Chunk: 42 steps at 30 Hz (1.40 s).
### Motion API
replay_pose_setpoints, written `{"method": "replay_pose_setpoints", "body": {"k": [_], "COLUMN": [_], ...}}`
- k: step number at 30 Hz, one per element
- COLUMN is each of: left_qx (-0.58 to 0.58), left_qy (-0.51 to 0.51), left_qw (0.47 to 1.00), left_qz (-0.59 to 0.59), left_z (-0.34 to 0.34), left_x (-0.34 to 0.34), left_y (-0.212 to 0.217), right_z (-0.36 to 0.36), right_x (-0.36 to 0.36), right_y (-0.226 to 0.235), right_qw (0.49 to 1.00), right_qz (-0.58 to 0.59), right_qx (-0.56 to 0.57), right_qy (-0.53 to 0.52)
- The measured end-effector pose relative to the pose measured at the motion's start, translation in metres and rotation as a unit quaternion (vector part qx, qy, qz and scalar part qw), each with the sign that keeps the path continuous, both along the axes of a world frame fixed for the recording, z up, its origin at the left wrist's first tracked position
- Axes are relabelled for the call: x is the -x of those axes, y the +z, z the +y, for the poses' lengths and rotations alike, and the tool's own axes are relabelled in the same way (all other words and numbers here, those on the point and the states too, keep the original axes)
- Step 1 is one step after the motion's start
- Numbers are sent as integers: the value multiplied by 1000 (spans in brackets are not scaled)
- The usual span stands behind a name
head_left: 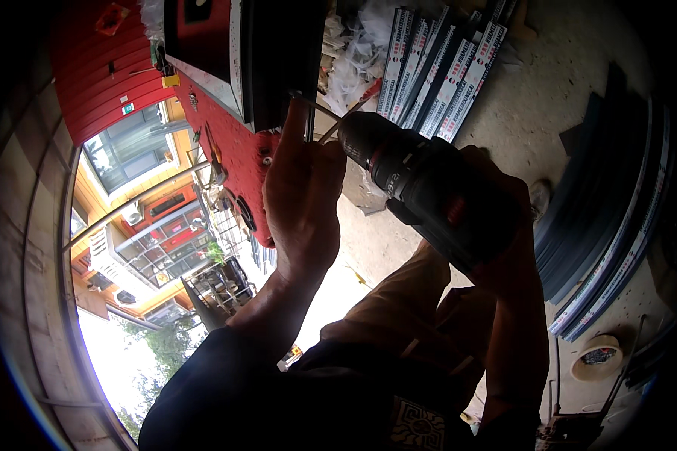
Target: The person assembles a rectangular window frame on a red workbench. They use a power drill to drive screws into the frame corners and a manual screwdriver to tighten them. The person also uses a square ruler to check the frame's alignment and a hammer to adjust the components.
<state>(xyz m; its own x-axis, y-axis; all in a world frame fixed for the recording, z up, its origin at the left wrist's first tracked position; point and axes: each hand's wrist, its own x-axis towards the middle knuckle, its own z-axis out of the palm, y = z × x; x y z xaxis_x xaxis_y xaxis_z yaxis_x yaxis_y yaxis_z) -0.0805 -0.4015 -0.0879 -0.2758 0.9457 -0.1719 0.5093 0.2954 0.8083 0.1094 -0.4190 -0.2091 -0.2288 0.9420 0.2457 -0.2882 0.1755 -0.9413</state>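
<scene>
My right hand (508,218) is wrapped around the grip of a black cordless drill (406,169). Its chuck points up and to the left, and a thin bit (322,109) runs from it to a dark metal frame (282,64). Close by the bit's tip, my left hand (302,199) has its index finger stretched up against the frame's edge. The other fingers of that hand are curled, and thin metal pieces show by them, too dark to name. Under the frame lies a red-covered workbench (237,165).
Wrapped profile bars (444,71) lie on the floor beyond the drill, next to crumpled clear plastic (357,49). Long dark strips (602,203) are stacked at the right. A round tub (598,357) stands at the lower right. Hand tools (214,154) rest along the bench.
</scene>
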Motion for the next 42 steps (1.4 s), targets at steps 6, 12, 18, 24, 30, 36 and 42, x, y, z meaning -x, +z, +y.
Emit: {"method": "replay_pose_setpoints", "body": {"k": [6,12,18,24,30,36,42], "left_qx": [15,26,23,36,-71,-174,-137], "left_qy": [-2,-22,-38,-53,-103,-97,-131], "left_qw": [999,999,997,997,988,939,876], "left_qz": [28,29,59,44,94,279,444], "left_z": [0,1,-2,-6,-22,32,54], "left_x": [8,8,20,20,45,87,113], "left_y": [0,3,0,7,6,42,62], "right_z": [8,12,16,33,27,16,1], "right_x": [5,4,-2,-22,3,17,21], "right_y": [-6,-3,-21,-31,-40,-60,-97], "right_qw": [997,988,996,975,996,936,989], "right_qz": [48,116,58,-216,60,219,145], "right_qx": [19,77,47,-49,46,189,2], "right_qy": [49,73,49,35,54,198,41]}}
